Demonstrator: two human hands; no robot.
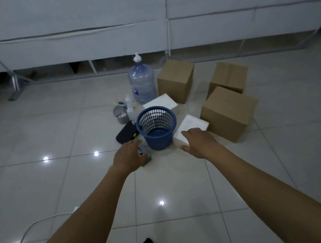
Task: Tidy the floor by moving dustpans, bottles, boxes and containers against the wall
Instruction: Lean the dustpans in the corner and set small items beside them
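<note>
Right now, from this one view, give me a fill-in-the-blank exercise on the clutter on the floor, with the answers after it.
1. The mesh basket in the middle of the clutter is ____ in colour.
2. The number of brown cardboard boxes to the right of the basket is ____.
3. The large water bottle stands ____, its cap on top.
4. The right hand, fingers straight, reaches over a ____ block.

Missing words: blue; three; upright; white.
</note>
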